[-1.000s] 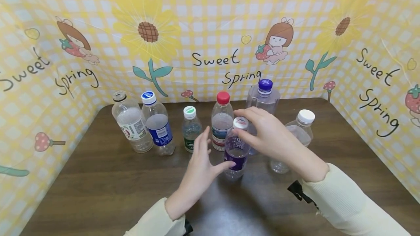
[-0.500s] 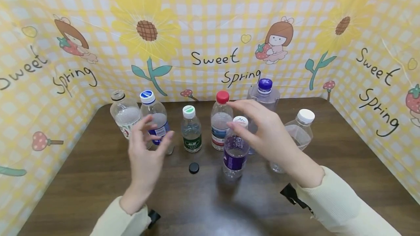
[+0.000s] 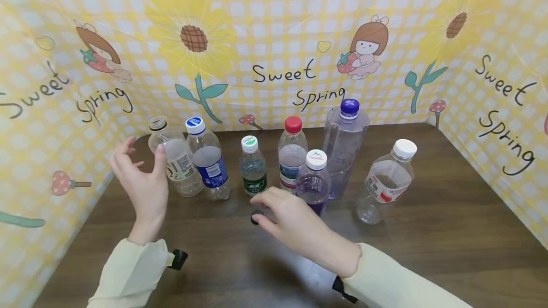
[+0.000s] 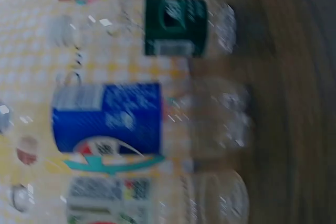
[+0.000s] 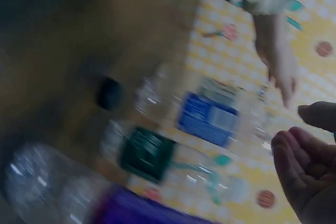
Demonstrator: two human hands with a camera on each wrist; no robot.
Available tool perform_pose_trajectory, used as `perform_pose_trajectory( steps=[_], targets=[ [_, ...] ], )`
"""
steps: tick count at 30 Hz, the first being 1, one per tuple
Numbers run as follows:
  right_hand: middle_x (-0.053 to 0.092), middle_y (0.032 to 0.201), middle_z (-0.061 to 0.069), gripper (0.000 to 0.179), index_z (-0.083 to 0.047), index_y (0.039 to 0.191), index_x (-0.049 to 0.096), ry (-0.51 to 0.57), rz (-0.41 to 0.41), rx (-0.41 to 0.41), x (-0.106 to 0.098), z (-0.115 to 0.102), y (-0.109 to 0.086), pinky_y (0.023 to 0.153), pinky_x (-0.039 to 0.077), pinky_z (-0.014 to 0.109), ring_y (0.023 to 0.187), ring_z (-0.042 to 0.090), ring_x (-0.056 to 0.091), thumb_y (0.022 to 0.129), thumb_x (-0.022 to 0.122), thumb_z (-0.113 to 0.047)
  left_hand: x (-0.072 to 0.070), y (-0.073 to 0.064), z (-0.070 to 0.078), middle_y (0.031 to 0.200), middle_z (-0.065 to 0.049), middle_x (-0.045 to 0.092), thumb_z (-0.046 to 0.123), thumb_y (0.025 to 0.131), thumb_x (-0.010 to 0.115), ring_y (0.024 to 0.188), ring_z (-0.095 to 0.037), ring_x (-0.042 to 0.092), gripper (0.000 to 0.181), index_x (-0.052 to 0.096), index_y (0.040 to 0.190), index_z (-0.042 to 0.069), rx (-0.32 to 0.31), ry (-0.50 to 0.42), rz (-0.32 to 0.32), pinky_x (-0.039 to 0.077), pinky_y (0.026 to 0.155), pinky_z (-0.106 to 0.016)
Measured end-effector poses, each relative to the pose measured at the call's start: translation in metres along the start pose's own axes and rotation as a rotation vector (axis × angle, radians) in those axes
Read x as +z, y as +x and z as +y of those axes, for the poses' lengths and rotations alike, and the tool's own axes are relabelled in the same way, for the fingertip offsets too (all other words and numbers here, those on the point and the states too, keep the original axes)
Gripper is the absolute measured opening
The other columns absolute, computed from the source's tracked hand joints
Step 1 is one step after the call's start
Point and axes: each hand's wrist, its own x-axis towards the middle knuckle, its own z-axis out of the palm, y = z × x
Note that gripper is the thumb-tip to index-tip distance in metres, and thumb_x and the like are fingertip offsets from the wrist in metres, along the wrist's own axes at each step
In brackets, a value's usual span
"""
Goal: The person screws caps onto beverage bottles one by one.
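Note:
My left hand (image 3: 143,182) is at the left, fingers loosely bent, in front of and beside an uncapped clear bottle (image 3: 177,170) with a white label. My right hand (image 3: 295,217) reaches over the table's middle with thumb and fingers apart. Its thumb overlaps a small black bottle cap (image 3: 254,217) in the head view; the right wrist view shows the cap (image 5: 109,94) lying on the table, apart from the fingertips. Beside the right wrist stands a purple-labelled bottle (image 3: 314,187) with a white cap, its lower part hidden. Neither hand holds anything.
A row of standing bottles: blue-labelled (image 3: 210,168), small green-labelled (image 3: 252,168), red-capped (image 3: 293,153), and a large one with a purple cap (image 3: 344,151). A white-capped bottle (image 3: 387,182) stands at the right. A checked yellow cloth (image 3: 265,23) hangs behind the table (image 3: 214,260).
My left hand has moved from the purple-labelled bottle leftward to the uncapped bottle. The right hand has left that bottle's cap and moved left and down to the black cap.

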Motion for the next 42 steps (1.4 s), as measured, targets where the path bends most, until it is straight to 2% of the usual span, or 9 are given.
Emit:
perform_pose_trajectory(
  steps=[4,6,9,12,18,25,32,37,42],
  targets=[
    [0.068,0.110,0.005,0.028,-0.007,0.114,0.065,-0.062,-0.143,0.119,0.029,0.013,0.008,0.085,0.055,0.029,0.098,0.016,0.065,0.090,0.066,-0.022,0.001,0.003,-0.014,0.132,-0.001,0.038,0.024,0.087,0.068,0.116,0.000,0.031,0.063,0.039,0.140,0.008,-0.083,0.079,-0.076,0.033,0.094,-0.017],
    [0.068,0.110,0.006,0.030,-0.006,0.115,0.064,-0.108,-0.179,0.137,0.043,0.020,0.011,0.086,0.055,0.030,0.100,0.018,0.065,0.090,0.066,-0.022,0.001,0.005,-0.019,0.138,-0.011,0.036,0.026,0.087,0.069,0.122,-0.009,0.032,0.070,0.033,0.144,0.006,-0.115,0.100,-0.119,0.033,0.099,-0.022],
    [0.067,0.112,0.008,0.034,-0.004,0.118,0.063,-0.172,-0.199,0.149,0.062,0.028,0.012,0.088,0.055,0.031,0.103,0.020,0.064,0.089,0.067,-0.021,0.001,0.006,-0.024,0.143,-0.019,0.031,0.030,0.087,0.069,0.130,-0.024,0.031,0.080,0.024,0.148,0.005,-0.166,0.120,-0.189,0.034,0.107,-0.035],
    [0.064,0.120,0.011,0.041,0.000,0.123,0.059,-0.243,-0.191,0.146,0.078,0.030,0.011,0.091,0.054,0.033,0.109,0.024,0.062,0.089,0.067,-0.020,0.001,0.007,-0.028,0.145,-0.022,0.029,0.033,0.087,0.069,0.133,-0.032,0.031,0.085,0.019,0.150,0.005,-0.216,0.133,-0.245,0.034,0.110,-0.046],
    [0.055,0.137,0.014,0.052,-0.001,0.135,0.049,-0.345,-0.258,0.174,0.099,0.031,0.012,0.093,0.054,0.034,0.119,0.027,0.058,0.090,0.064,-0.022,0.003,0.009,-0.034,0.146,-0.021,0.029,0.034,0.087,0.068,0.134,-0.035,0.037,0.086,0.016,0.150,0.009,-0.287,0.160,-0.327,0.037,0.109,-0.047],
    [0.049,0.143,0.012,0.049,-0.018,0.140,0.048,-0.351,-0.357,0.191,0.110,0.032,0.014,0.091,0.055,0.036,0.120,0.029,0.056,0.093,0.059,-0.018,0.004,0.008,-0.038,0.145,-0.024,0.032,0.026,0.088,0.067,0.133,-0.037,0.039,0.083,0.016,0.149,0.006,-0.299,0.151,-0.357,0.038,0.109,-0.048],
    [0.058,0.125,0.009,0.032,-0.011,0.120,0.063,-0.388,-0.355,0.176,0.114,0.035,0.013,0.077,0.059,0.033,0.108,0.024,0.059,0.088,0.065,-0.008,0.004,0.009,-0.038,0.145,-0.024,0.033,0.020,0.089,0.065,0.132,-0.036,0.042,0.077,0.018,0.148,0.002,-0.303,0.160,-0.364,0.039,0.108,-0.046],
    [0.060,0.120,0.009,0.033,-0.008,0.120,0.061,-0.379,-0.349,0.184,0.113,0.036,0.014,0.076,0.058,0.031,0.105,0.022,0.060,0.087,0.065,-0.006,0.004,0.009,-0.039,0.145,-0.024,0.031,0.020,0.088,0.067,0.133,-0.036,0.040,0.080,0.017,0.149,0.003,-0.310,0.188,-0.377,0.037,0.110,-0.046],
    [0.061,0.114,0.008,0.029,-0.008,0.117,0.062,-0.400,-0.339,0.172,0.112,0.037,0.014,0.073,0.058,0.027,0.100,0.020,0.060,0.088,0.063,-0.004,0.005,0.010,-0.040,0.146,-0.022,0.038,0.019,0.086,0.070,0.132,-0.035,0.041,0.080,0.020,0.147,0.004,-0.299,0.202,-0.380,0.034,0.111,-0.047]
  ],
)
